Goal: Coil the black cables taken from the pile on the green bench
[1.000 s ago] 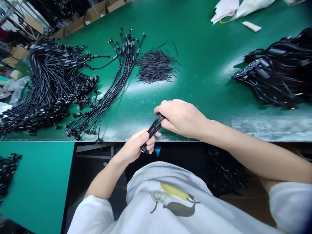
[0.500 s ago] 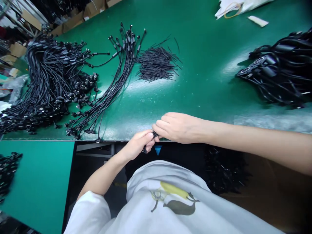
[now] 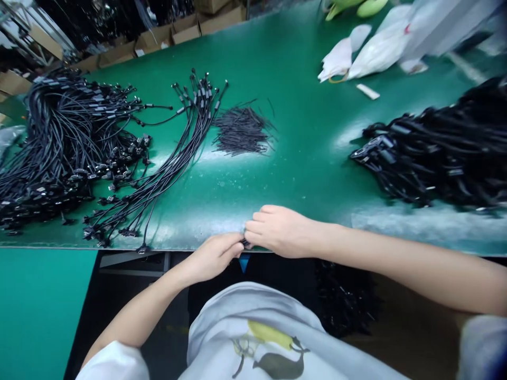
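Both hands meet at the near edge of the green table (image 3: 309,153), at about 6 o'clock in the view. Left hand (image 3: 214,256) is curled closed, its fingertips pinched around a small black cable bundle (image 3: 246,243) of which only a sliver shows. Right hand (image 3: 279,231) is folded over the same bundle from the 3 o'clock side, fingers bent and pressed against the left hand's fingertips. The bundle sits exactly between the two grips, almost wholly hidden, so how many cables it has cannot be told.

Four other dark heaps lie on the table. One large pile of cables (image 3: 67,142) spreads at 9 to 10 o'clock. One fanned row of cables (image 3: 174,153) runs from 11 o'clock down toward 8 o'clock, well apart from the hands. One small heap of thin black ties (image 3: 242,132) lies at 12 o'clock. One big heap of coiled cables (image 3: 439,155) fills 2 to 3 o'clock. White plastic bags (image 3: 376,47) lie at 1 o'clock, and cardboard boxes (image 3: 174,34) line the far edge at 11 o'clock.
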`<state>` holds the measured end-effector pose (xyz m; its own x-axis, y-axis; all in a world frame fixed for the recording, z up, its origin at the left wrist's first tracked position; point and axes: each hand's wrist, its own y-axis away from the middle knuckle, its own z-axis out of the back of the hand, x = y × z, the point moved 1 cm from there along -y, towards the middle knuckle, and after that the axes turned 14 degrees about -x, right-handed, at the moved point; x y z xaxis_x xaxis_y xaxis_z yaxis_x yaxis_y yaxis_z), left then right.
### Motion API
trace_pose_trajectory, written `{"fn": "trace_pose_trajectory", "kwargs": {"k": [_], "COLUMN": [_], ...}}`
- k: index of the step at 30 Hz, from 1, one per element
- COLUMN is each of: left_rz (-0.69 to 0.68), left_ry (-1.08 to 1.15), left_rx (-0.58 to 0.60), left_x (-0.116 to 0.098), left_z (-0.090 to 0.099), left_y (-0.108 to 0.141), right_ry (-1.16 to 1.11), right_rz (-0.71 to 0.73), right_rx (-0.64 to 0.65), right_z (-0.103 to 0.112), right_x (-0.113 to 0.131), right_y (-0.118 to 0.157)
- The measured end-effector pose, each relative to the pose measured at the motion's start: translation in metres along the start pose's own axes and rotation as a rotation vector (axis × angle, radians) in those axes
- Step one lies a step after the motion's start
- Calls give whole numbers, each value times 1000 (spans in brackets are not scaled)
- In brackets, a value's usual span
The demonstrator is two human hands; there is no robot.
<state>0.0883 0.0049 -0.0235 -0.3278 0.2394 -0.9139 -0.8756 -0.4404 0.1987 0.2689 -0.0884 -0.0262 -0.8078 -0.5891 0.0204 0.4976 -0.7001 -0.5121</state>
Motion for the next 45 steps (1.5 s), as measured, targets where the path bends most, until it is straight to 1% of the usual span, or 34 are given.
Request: {"fn": "trace_pose_trajectory", "kwargs": {"k": [2,4,6,7,8,10,11,12,13,15,17,19,22,24,25,27,28,30,31,33,34,35,36,37,38,40,41,43,45], "left_rz": [-73,-96,-51,-7,43,141,175,199,216,236,252,268,279,263,251,221,207,184,171,152,144,139,134,124,105,44,11,-42,-67], "left_ry": [-116,-146,-74,9,126,410,541,645,716,774,795,818,868,907,926,960,975,1002,1017,1041,1047,1044,1031,1005,963,810,704,464,253], "left_rx": [-79,-158,-208,-227,-250,-314,-346,-372,-391,-414,-439,-471,-497,-492,-486,-469,-453,-401,-368,-300,-269,-248,-235,-237,-256,-345,-400,-501,-553], "left_x": [1,5,12,16,20,26,29,30,31,30,30,28,27,27,28,31,32,33,33,31,30,29,28,27,27,27,27,27,26], "left_z": [-1,-4,-7,-9,-10,-11,-12,-12,-12,-12,-13,-13,-13,-11,-10,-8,-8,-10,-11,-15,-18,-20,-21,-22,-22,-21,-19,-15,-13], "left_y": [-1,-2,-4,-5,-6,-9,-10,-12,-13,-14,-16,-18,-19,-20,-19,-18,-18,-17,-17,-17,-18,-18,-18,-17,-16,-13,-11,-7,-3], "right_ry": [-2,-18,-124,-210,-286,-331,-251,-142,-73,23,66,87,91,72,55,-12,-66,-227,-321,-488,-616,-691,-737,-735,-679,-448,-290,32,256], "right_rz": [-19,-68,-158,-230,-335,-643,-838,-1026,-1161,-1271,-1311,-1363,-1441,-1467,-1474,-1469,-1459,-1426,-1411,-1373,-1349,-1331,-1304,-1265,-1207,-1016,-884,-570,-214], "right_rx": [48,82,75,43,-18,-196,-307,-368,-353,-358,-352,-343,-316,-294,-284,-270,-268,-256,-241,-203,-229,-248,-269,-283,-282,-259,-236,-183,-161], "right_z": [-1,1,8,13,17,25,28,29,28,22,13,3,-4,1,5,16,20,22,19,5,-3,-11,-18,-23,-26,-25,-22,-16,-8], "right_x": [3,3,-7,-18,-35,-82,-111,-141,-168,-215,-245,-261,-265,-258,-250,-224,-203,-148,-116,-55,-28,-7,10,21,29,36,37,37,35], "right_y": [1,0,-5,-7,-8,-6,-4,0,3,4,-2,-13,-27,-31,-30,-26,-23,-16,-13,-8,-6,-6,-6,-7,-8,-12,-15,-21,-27]}}
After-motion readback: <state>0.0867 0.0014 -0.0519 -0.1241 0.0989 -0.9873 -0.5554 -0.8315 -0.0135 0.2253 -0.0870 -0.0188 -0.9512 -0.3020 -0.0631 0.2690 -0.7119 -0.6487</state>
